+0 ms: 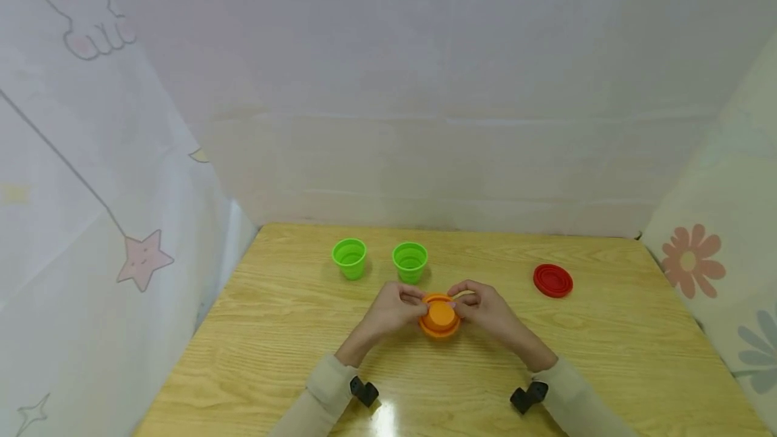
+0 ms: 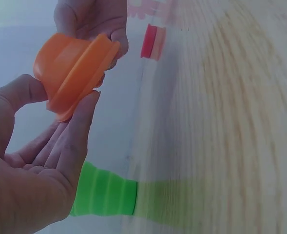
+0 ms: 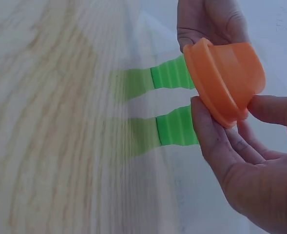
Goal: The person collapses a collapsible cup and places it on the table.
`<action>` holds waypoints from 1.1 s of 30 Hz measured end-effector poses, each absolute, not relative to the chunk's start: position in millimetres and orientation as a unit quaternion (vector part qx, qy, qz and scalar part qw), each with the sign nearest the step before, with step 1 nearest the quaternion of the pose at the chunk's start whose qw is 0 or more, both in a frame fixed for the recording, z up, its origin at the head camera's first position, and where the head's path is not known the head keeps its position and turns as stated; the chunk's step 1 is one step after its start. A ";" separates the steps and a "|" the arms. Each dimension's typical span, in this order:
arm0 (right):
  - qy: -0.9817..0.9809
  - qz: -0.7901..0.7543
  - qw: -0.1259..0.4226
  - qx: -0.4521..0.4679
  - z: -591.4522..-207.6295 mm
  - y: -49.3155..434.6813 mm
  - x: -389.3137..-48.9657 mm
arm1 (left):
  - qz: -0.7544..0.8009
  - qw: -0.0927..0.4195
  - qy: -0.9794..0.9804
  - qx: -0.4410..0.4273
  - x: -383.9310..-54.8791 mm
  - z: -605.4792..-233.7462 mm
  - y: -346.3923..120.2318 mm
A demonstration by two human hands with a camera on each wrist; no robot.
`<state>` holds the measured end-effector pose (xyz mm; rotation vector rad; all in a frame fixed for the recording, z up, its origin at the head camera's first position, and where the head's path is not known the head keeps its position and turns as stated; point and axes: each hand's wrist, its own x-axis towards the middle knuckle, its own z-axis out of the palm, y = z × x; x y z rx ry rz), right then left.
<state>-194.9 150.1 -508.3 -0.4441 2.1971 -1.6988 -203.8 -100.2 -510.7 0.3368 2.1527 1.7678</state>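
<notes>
An orange collapsible cup [image 1: 441, 315], partly folded, is held above the table between both hands, its small round base facing the head camera. My left hand [image 1: 396, 307] pinches its left side, thumb on the inner step and fingers under the rim. On the opposite side my right hand [image 1: 487, 310] grips it the same way. In the left wrist view the orange cup [image 2: 75, 73] is tilted, with its wide rim toward the table. The right wrist view shows the cup [image 3: 226, 80] with stepped walls between thumb and fingers.
Two green collapsible cups, one at left [image 1: 349, 258] and one nearer the middle [image 1: 410, 261], stand expanded behind the hands. A red collapsible cup [image 1: 553, 280] lies folded flat at right. The wooden table [image 1: 273, 329] ends at a fabric backdrop [image 1: 449, 174].
</notes>
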 end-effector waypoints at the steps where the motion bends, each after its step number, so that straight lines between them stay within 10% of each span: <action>1: 0.759 -0.607 0.174 -0.159 -507.9 151.3 -195.3 | 0.620 0.158 0.759 0.120 -204.3 -510.3 -100.8; 22: 0.749 -0.613 0.174 -0.180 -520.8 149.0 -202.0 | 0.574 0.103 0.805 0.108 -201.3 -504.8 -98.8; 33: 0.766 -0.608 0.151 -0.144 -515.3 147.0 -200.9 | 0.610 0.178 0.759 0.139 -201.3 -504.3 -106.0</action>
